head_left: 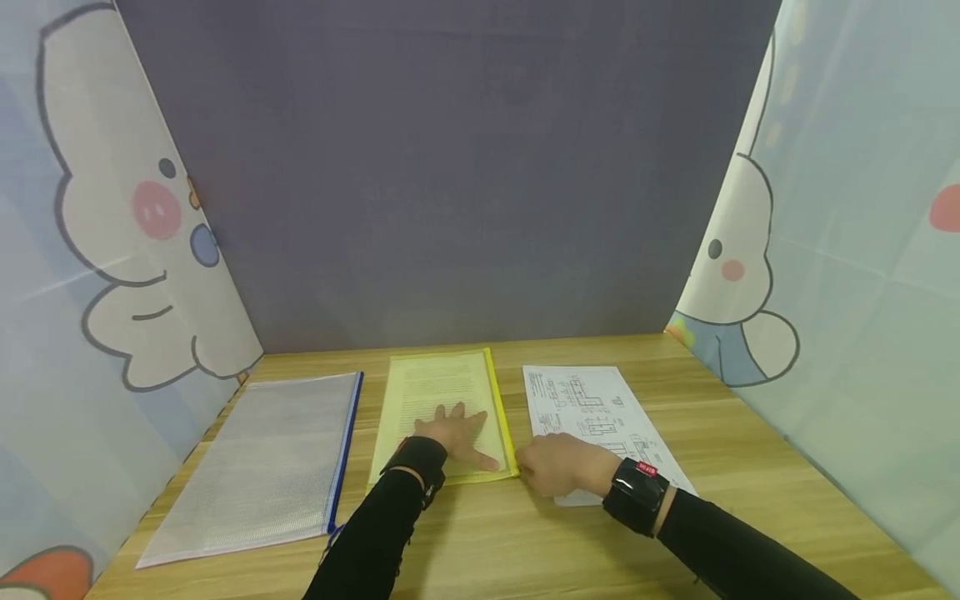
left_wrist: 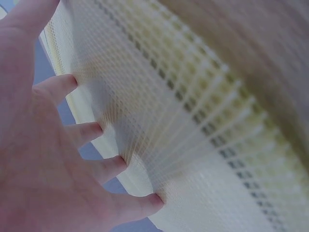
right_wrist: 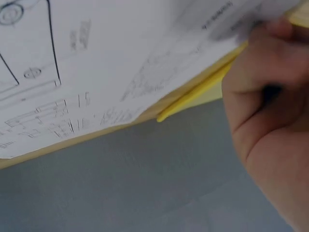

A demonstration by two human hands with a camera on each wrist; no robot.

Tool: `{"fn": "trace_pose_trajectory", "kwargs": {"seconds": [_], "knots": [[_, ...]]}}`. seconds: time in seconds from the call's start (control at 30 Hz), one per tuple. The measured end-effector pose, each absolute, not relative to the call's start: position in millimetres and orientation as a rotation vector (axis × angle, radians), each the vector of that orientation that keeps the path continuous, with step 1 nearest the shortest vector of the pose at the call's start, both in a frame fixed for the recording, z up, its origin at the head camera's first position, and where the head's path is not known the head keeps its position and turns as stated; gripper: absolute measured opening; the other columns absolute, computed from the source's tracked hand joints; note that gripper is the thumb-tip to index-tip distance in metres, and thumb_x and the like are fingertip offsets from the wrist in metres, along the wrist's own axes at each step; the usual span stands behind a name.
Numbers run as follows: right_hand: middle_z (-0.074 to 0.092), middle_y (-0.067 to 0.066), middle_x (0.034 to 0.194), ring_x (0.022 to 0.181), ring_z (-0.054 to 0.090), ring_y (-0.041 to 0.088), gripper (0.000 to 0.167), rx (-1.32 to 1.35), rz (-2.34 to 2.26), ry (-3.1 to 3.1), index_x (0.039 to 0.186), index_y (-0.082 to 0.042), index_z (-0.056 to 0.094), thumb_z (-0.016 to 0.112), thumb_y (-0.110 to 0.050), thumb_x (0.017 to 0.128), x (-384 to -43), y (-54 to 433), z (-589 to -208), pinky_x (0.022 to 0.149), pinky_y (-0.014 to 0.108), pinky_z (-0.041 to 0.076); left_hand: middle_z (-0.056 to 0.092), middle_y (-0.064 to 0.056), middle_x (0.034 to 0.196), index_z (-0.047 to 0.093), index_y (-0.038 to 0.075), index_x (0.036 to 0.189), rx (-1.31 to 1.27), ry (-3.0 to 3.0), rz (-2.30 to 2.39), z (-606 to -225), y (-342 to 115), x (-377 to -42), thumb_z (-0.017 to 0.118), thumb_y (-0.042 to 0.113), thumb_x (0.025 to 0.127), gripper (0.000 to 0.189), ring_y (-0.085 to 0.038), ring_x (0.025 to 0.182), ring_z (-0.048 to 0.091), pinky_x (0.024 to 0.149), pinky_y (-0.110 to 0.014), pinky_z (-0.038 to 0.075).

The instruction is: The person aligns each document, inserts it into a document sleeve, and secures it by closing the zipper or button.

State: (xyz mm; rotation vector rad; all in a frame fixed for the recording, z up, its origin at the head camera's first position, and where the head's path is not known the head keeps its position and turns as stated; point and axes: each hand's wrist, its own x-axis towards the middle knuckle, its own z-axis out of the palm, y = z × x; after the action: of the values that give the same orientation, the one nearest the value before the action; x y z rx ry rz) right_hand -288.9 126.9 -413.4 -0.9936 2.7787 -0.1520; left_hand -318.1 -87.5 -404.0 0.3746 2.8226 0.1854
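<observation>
A yellow mesh zipper pouch (head_left: 427, 392) with a printed sheet inside lies flat in the middle of the table. My left hand (head_left: 453, 437) presses on its lower right part with fingers spread; in the left wrist view, the fingertips (left_wrist: 157, 200) push into the mesh and pucker it. At the pouch's lower right corner, my right hand (head_left: 558, 462) has its fingers curled and pinches at the end of the yellow zipper edge (head_left: 501, 408), where the small zipper pull is mostly hidden by the fingers. Beneath that hand lies a white drawing sheet (head_left: 558, 387), partly covered by it.
To the left, a clear mesh zipper pouch (head_left: 270, 450) with a blue zipper edge (head_left: 347, 450) lies flat on the wood-grain table (head_left: 480, 550). A dark grey panel (head_left: 465, 167) stands at the back, and printed cartoon curtains (head_left: 862, 292) flank both sides.
</observation>
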Motion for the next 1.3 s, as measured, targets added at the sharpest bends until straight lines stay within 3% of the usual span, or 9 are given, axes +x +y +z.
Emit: {"fn": "trace_pose_trajectory", "kwargs": {"seconds": [0.23, 0.43, 0.57, 0.73, 0.93, 1.3], "knots": [[0.052, -0.011, 0.066, 0.056, 0.048, 0.006, 0.023, -0.908, -0.258, 2.769, 0.079, -0.022, 0.058, 0.062, -0.031, 0.1, -300.7, 133.2, -403.0, 0.052, 0.026, 0.039, 0.022, -0.014, 0.167, 0.034, 0.03, 0.16, 0.381, 2.823, 0.183, -404.5, -88.1, -318.4, 0.071, 0.074, 0.079, 0.099, -0.049, 0.15, 0.018, 0.11, -0.077, 0.021], [0.058, -0.006, 0.091, 0.079, 0.055, 0.013, 0.015, -0.762, -0.206, 2.905, 0.102, -0.017, 0.067, 0.064, -0.031, 0.1, -320.7, 147.7, -405.3, 0.069, 0.036, 0.05, 0.022, -0.014, 0.167, 0.034, 0.029, 0.16, 0.387, 2.823, 0.179, -404.3, -88.4, -319.4, 0.07, 0.074, 0.079, 0.099, -0.048, 0.151, 0.017, 0.11, -0.077, 0.021], [0.061, 0.007, 0.116, 0.105, 0.059, 0.027, 0.039, -0.627, -0.175, 2.956, 0.126, -0.012, 0.066, 0.068, -0.038, 0.096, -334.8, 164.4, -413.4, 0.086, 0.051, 0.053, 0.021, -0.013, 0.167, 0.034, 0.029, 0.16, 0.398, 2.821, 0.178, -404.4, -88.8, -318.7, 0.07, 0.073, 0.08, 0.099, -0.048, 0.151, 0.016, 0.109, -0.077, 0.021], [0.049, 0.023, 0.145, 0.135, 0.044, 0.048, 0.065, -0.436, -0.189, 2.924, 0.145, -0.011, 0.055, 0.063, -0.053, 0.096, -344.3, 182.2, -420.6, 0.105, 0.066, 0.04, 0.021, -0.014, 0.168, 0.033, 0.029, 0.161, 0.41, 2.811, 0.186, -404.2, -89.1, -317.8, 0.069, 0.073, 0.081, 0.098, -0.049, 0.151, 0.015, 0.109, -0.078, 0.02], [0.037, 0.032, 0.154, 0.141, 0.033, 0.055, 0.078, -0.391, -0.263, 2.898, 0.152, -0.006, 0.045, 0.059, -0.059, 0.096, -346.8, 198.6, -420.4, 0.108, 0.071, 0.031, 0.02, -0.015, 0.167, 0.033, 0.028, 0.161, 0.417, 2.805, 0.189, -403.6, -89.7, -317.2, 0.069, 0.073, 0.081, 0.099, -0.05, 0.151, 0.015, 0.109, -0.079, 0.018], [0.033, 0.036, 0.154, 0.141, 0.03, 0.058, 0.083, -0.365, -0.277, 2.878, 0.154, -0.005, 0.043, 0.06, -0.06, 0.095, -358.7, 229.6, -422.2, 0.109, 0.071, 0.029, 0.019, -0.014, 0.168, 0.031, 0.029, 0.161, 0.414, 2.797, 0.198, -403.8, -89.9, -317.4, 0.069, 0.073, 0.081, 0.099, -0.049, 0.151, 0.013, 0.11, -0.079, 0.016]]}}
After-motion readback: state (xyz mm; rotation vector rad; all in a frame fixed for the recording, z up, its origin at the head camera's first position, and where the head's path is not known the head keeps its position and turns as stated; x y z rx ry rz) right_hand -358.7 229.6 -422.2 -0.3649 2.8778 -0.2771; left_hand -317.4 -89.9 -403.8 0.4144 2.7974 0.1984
